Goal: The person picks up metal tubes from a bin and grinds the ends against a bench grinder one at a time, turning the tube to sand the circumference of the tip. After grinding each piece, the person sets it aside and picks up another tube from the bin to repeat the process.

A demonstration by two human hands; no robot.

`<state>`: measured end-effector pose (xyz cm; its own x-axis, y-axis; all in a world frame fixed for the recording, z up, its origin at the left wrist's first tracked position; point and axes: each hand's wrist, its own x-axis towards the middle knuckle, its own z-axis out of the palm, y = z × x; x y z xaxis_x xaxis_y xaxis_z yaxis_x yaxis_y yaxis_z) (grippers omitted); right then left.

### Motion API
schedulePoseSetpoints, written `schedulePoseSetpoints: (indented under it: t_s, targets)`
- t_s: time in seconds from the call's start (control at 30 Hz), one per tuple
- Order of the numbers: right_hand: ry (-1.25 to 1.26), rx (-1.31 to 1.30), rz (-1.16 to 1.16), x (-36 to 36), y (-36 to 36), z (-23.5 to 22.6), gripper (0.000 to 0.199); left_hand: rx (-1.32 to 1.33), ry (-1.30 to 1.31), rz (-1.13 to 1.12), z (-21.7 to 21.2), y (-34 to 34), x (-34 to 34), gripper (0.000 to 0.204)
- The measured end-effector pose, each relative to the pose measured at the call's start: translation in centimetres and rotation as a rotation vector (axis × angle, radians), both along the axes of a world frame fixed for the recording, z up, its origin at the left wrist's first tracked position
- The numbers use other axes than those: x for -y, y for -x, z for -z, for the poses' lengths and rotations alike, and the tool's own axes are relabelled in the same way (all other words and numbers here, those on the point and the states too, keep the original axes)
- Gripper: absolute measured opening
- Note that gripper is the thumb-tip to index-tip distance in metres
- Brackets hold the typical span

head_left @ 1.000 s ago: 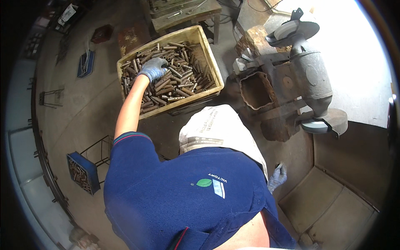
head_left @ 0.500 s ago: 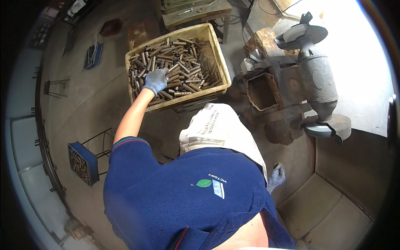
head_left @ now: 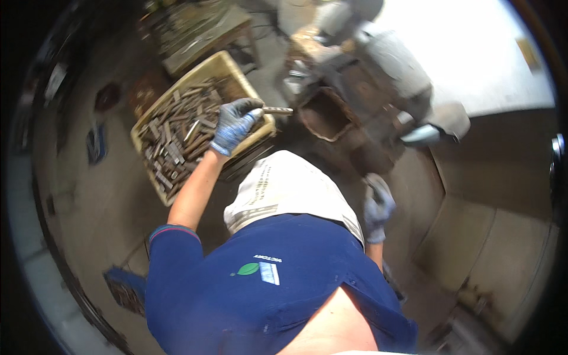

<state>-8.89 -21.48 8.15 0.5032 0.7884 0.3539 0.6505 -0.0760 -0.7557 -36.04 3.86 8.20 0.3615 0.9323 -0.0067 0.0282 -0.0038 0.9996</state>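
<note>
Metal rod: a short grey metal rod (head_left: 277, 110) lies roughly level in the air, over the right-hand rim of the crate, its free end pointing toward the machine.
Left hand: the left hand (head_left: 235, 125), in a blue-grey glove, has its fingers (head_left: 253, 105) curled closed around the rod's near end; the bare forearm stretches up and forward from a blue sleeve, elbow nearly straight.
Crate: a tan plastic crate (head_left: 244, 76) sits tilted on the floor, heaped with similar dark metal pieces (head_left: 177, 133), just under the left hand.
Right hand: the right hand (head_left: 377, 204), also gloved, hangs low beside the hip; it is blurred, so I cannot tell how its fingers stand.
Machine: a grey machine (head_left: 384, 77) with a dark square opening (head_left: 324, 113) stands just right of the crate.
</note>
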Motion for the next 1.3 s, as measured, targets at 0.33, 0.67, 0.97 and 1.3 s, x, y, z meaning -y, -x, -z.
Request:
schedulePoseSetpoints:
  t_s: [0.33,0.67,0.97,1.3]
  targets:
    - [-0.082,0.130,0.081,-4.3,0.1,-1.7,0.032,0.205,0.293,0.571,-0.1,-17.4,3.9,0.019]
    - [-0.153,0.007,0.315,-4.5,-1.7,-0.6,0.026,0.129,0.415,0.819,1.3,-22.7,3.0,0.024]
    - [-0.300,-0.334,0.448,-3.8,-2.3,1.9,0.019,0.071,0.400,1.008,1.5,-25.8,2.6,0.023]
    - [-0.318,-0.284,0.495,-4.6,-4.1,1.7,0.018,0.044,0.267,0.808,4.1,-28.0,3.5,0.022]
